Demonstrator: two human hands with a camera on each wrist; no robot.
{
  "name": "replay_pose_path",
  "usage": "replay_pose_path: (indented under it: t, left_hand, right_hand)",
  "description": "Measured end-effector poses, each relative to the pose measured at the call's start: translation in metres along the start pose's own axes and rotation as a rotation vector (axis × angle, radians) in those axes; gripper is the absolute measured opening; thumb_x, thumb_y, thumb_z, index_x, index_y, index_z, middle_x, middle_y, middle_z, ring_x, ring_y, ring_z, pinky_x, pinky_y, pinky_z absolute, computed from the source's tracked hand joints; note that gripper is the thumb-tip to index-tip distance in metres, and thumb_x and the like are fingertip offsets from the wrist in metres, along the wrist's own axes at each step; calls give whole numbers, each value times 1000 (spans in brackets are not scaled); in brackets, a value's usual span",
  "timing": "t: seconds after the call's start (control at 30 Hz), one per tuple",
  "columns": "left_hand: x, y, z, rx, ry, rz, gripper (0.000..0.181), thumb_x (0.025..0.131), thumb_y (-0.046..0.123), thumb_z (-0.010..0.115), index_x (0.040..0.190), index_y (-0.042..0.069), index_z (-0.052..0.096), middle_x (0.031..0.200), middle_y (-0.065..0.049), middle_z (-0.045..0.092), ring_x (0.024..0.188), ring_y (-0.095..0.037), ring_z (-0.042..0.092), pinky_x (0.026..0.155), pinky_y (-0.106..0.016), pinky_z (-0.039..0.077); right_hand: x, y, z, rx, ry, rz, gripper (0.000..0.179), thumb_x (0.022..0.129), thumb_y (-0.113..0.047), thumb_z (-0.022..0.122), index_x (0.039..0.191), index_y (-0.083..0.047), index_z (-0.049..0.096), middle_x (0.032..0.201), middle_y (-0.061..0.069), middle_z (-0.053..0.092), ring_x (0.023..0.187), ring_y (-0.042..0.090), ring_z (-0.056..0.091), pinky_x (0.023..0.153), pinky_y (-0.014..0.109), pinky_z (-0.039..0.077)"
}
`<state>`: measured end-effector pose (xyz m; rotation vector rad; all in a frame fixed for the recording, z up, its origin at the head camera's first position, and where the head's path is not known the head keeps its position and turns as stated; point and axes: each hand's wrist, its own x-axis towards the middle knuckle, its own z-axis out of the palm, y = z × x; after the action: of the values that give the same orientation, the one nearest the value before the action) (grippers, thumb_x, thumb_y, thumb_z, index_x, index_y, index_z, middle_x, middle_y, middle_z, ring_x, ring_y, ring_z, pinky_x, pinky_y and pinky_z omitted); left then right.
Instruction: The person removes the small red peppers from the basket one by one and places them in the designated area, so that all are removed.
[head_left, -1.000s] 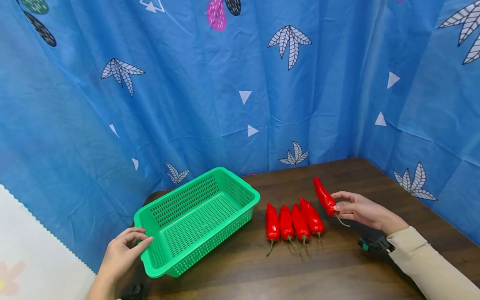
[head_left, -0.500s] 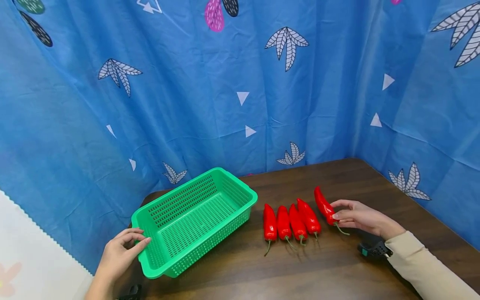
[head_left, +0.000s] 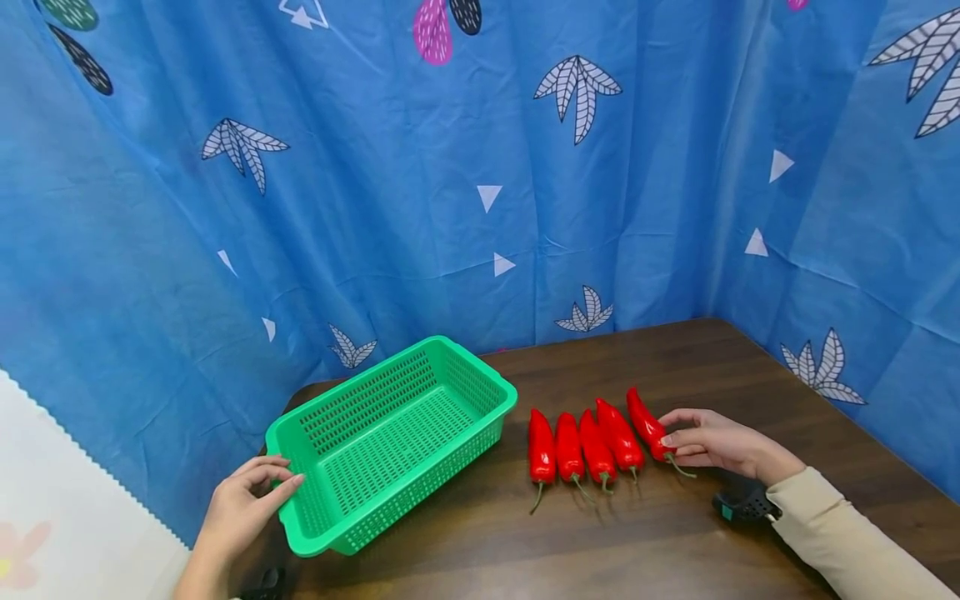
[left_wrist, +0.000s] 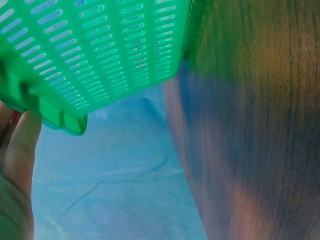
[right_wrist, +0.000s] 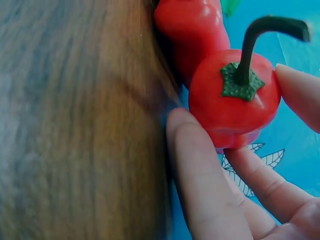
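Observation:
My left hand (head_left: pixel 242 510) grips the near-left end rim of a green plastic basket (head_left: pixel 420 477), which has slotted walls and holds nothing. In the left wrist view, fingers (left_wrist: pixel 22 145) meet the basket's rim (left_wrist: pixel 74 124). My right hand (head_left: pixel 723 446) holds a glossy red pepper (head_left: pixel 647 423) near its stem end, thumb on one side and fingers on the other. The right wrist view shows this pepper (right_wrist: pixel 235 107) stem-first, close to the wooden table. Several similar red peppers (head_left: pixel 596 448) lie side by side left of it, stems toward me.
The dark wooden table (head_left: pixel 525 550) carries everything. A blue patterned curtain (head_left: pixel 420 167) hangs behind it and along the right side. A white cloth (head_left: pixel 67 500) with a scalloped edge is at the lower left. Both wrists wear black straps (head_left: pixel 746 504).
My right hand has lowered the red pepper toward the table, bringing it down beside the right end of the row. The left hand stays on the basket's rim.

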<state>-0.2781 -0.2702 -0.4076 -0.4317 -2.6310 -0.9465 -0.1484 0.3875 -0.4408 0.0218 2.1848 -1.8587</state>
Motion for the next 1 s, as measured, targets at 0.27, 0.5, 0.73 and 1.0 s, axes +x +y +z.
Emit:
replay_pose_path:
  t: [0.27,0.5,0.73,1.0]
  left_hand:
    - [1,1,-1,-5,12,14,17,90,32,77,85,16,75,117,-9,68,91,23,44,70,-12,47]
    - [2,2,-2,-6,15,14,16,90,31,77,85,16,75,118,-9,68,91,24,43,71,-10,46]
    - [0,1,-2,2,-14,-15,19,91,34,75,88,15,75,121,-9,66,92,26,41,72,-12,49]
    - [1,4,-1,-9,-16,-14,18,91,32,76,87,15,75,121,-10,67,92,25,42,72,-12,49]
  right_hand:
    - [2,-2,6,-67,45,32,61,100,-25,62,141,12,35,106,4,67,91,20,67,91,37,59]
    - [3,-4,7,-88,51,32,63,101,-25,60,142,14,33,111,6,66,94,22,67,92,38,59]
    - [2,-5,6,-115,26,38,62,101,-26,61,140,15,35,109,7,66,93,22,67,90,38,59]
    - [1,-4,5,-125,4,38,62,100,-26,62,139,16,37,103,6,69,92,22,69,87,36,60]
